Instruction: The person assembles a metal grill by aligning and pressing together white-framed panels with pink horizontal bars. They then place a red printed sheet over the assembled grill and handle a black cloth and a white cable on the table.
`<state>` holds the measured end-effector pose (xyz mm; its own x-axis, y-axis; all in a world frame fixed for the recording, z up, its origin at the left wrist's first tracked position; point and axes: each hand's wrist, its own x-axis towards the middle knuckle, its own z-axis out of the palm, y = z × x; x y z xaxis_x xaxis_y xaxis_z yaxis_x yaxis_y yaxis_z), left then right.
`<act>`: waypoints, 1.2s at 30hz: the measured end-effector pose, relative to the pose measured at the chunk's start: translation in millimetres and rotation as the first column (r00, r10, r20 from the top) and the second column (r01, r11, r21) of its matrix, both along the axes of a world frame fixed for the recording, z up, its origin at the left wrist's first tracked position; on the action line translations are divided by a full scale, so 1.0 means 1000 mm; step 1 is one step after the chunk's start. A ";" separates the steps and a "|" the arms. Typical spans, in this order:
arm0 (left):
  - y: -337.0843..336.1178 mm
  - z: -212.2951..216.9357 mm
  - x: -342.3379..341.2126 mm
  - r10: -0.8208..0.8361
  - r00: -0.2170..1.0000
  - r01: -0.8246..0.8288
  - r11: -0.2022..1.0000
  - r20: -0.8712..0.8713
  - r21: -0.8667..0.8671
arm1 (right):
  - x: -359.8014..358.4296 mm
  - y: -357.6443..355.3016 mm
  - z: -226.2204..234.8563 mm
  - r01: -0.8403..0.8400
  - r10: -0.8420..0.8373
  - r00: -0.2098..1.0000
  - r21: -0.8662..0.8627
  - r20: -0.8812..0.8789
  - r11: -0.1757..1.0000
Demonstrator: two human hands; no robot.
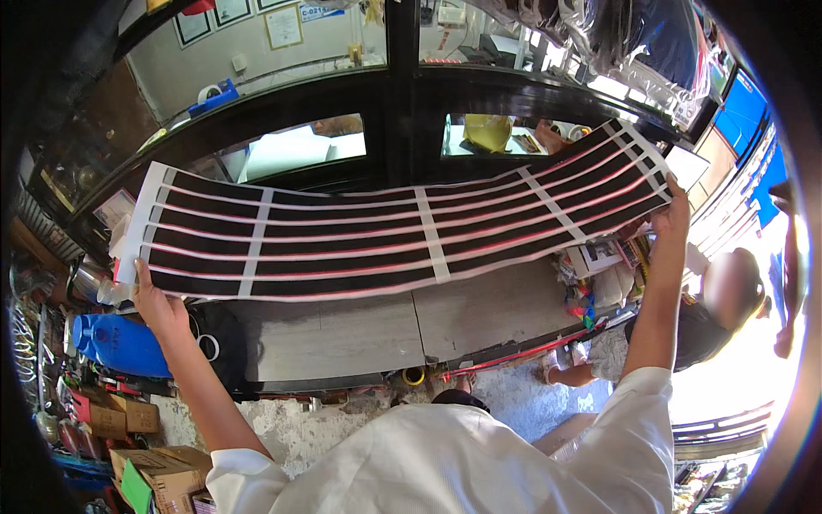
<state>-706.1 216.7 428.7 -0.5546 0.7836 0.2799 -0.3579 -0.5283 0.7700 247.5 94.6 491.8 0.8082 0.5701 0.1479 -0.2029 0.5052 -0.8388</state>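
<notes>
A long striped sheet [342, 231] is stretched between my hands. It has black bands, thin white and red lines, and several pale strips across it, and it sags in the middle. My left hand [161, 301] grips its lower left corner, thumb up against the white end. At the far right, my right hand [673, 210] holds the other end, which is raised higher than the left. Both arms are spread wide. The sheet hangs above a grey counter top [342, 336] and hides its far part.
Behind the sheet runs a dark-framed glass partition [402, 94]. A blue jug [120, 344] stands beside my left forearm, with cardboard boxes [167, 475] below. A yellow tape roll [413, 375] is at the counter's front edge. To the right, a person [698, 321] sits low near my right arm.
</notes>
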 end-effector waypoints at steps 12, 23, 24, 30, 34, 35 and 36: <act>0.100 -0.172 -0.005 -0.021 0.900 0.180 0.927 0.436 -0.328 | -0.040 0.099 -0.205 0.186 -0.280 0.934 -0.367 -0.222 0.911; 0.126 -0.215 -0.051 -0.052 0.955 0.171 0.901 0.291 -0.399 | -0.006 0.102 -0.245 0.282 -0.201 0.958 -0.561 0.203 0.778; 0.126 -0.219 -0.056 -0.015 0.958 0.144 0.887 0.286 -0.438 | -0.009 0.099 -0.242 0.285 -0.188 0.956 -0.571 0.223 0.770; 0.091 -0.168 -0.039 0.307 0.938 -0.347 0.838 -0.163 -0.420 | -0.075 0.070 -0.195 0.775 -0.108 0.441 -0.317 0.891 0.547; 0.044 -0.130 0.073 0.417 0.317 -0.530 0.823 -0.852 0.205 | -0.159 0.070 -0.181 0.500 0.058 0.153 -0.128 0.986 0.856; 0.036 -0.126 0.104 0.269 0.155 -0.430 0.885 -0.951 0.180 | -0.177 0.074 -0.182 0.407 0.154 0.100 -0.182 0.983 0.895; 0.031 -0.123 0.131 0.219 -0.115 -0.287 0.927 -0.969 0.244 | -0.192 0.080 -0.181 0.305 0.177 -0.020 -0.162 0.984 0.938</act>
<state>-575.0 247.7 305.4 0.1055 0.6900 0.7161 0.9249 -0.3326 0.1841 55.6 174.4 310.7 0.0168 0.7217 0.6920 0.9568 0.1893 -0.2207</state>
